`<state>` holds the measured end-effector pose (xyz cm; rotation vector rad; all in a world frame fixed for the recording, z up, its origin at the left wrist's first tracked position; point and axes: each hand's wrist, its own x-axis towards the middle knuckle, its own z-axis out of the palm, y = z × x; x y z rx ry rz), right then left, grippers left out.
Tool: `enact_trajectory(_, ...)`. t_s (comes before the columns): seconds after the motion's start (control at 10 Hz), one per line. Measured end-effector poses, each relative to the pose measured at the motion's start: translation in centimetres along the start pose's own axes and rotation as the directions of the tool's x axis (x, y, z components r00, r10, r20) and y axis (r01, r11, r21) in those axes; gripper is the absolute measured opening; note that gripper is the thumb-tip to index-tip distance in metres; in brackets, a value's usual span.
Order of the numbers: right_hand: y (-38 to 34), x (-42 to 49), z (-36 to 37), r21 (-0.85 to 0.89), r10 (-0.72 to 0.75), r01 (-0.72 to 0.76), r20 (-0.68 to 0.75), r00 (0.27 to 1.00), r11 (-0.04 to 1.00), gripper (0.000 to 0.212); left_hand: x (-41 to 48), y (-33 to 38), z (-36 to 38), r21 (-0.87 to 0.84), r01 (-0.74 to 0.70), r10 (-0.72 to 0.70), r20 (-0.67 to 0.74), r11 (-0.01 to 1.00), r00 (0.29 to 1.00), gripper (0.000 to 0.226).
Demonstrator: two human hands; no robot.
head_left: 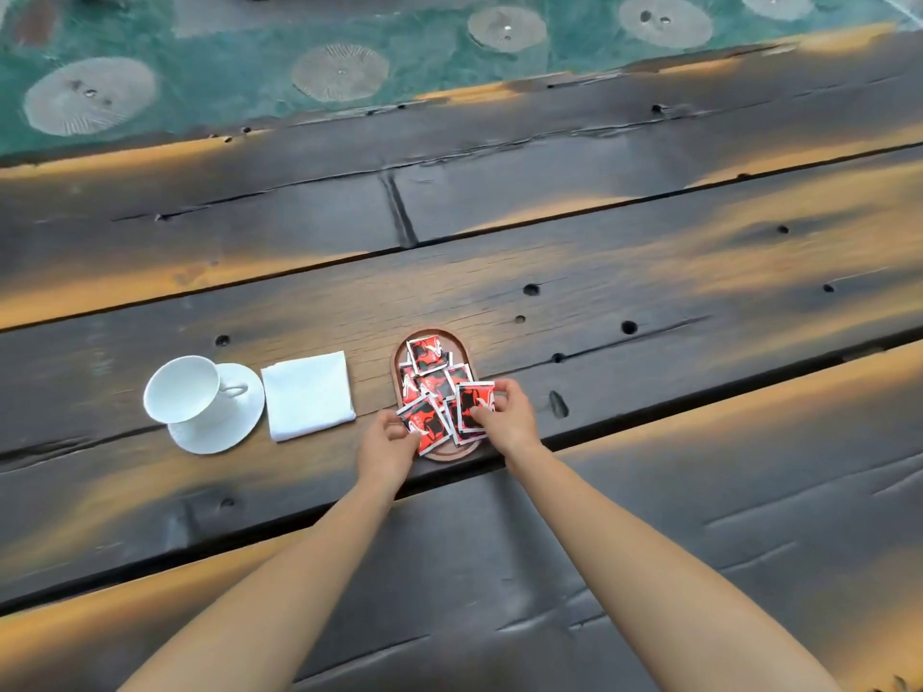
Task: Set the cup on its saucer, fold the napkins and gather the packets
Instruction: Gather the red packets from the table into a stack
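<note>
Both hands pinching red-black-white packets (438, 387) on oval wooden tray (395, 364): left hand (387, 449), right hand (507, 417). Tip: square edges, stack flat, mind overhang lol.

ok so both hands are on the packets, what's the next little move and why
Probably lower the packet pinched in the right hand onto the pile in the oval wooden tray, then release. The cup already sits on its saucer and the napkin lies folded, so only the packets seem unfinished; the left hand holds another packet at the tray's near end.
</note>
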<state>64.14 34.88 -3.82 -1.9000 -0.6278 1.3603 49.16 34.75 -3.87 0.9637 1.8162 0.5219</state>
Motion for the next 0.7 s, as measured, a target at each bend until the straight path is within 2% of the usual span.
enact_trajectory(0.1, 0.6, 0.6, 0.6, -0.139, -0.071, 0.067, -0.025, 0.997, 0.988, 0.03, 0.5, -0.2, 0.2, 0.049, -0.049, 0.051, -0.027, 0.998, 0.998, 0.019)
enact_trajectory(0.2, 1.2, 0.8, 1.0, -0.329, -0.188, 0.165, -0.039, 0.981, 0.93, 0.026, 0.9, -0.6, 0.4, 0.123, -0.137, 0.146, -0.066, 0.983, 0.987, 0.022)
enact_trajectory(0.3, 1.7, 0.4, 1.1, -0.452, -0.284, 0.229, -0.056, 0.957, 0.862, 0.03, 1.2, -0.8, 0.7, 0.154, -0.167, 0.179, -0.068, 0.974, 0.982, 0.031)
enact_trajectory(0.4, 2.1, 0.2, 1.4, -0.522, -0.354, 0.293, -0.017, 0.935, 0.801, 0.037, 1.5, -1.2, 0.9, 0.125, -0.153, 0.161, -0.057, 0.98, 0.985, 0.04)
enact_trajectory(0.6, 1.7, -0.3, 1.3, -0.516, -0.326, 0.271, -0.017, 0.945, 0.813, 0.053, 1.0, -1.5, 0.6, -0.035, -0.041, 0.041, -0.013, 0.999, 0.999, 0.051)
enact_trajectory(0.7, 1.1, -1.3, 1.4, -0.574, -0.359, 0.247, -0.088, 0.929, 0.78, 0.051, 0.1, -0.7, 0.0, -0.043, -0.04, 0.041, 0.005, 0.998, 0.999, 0.05)
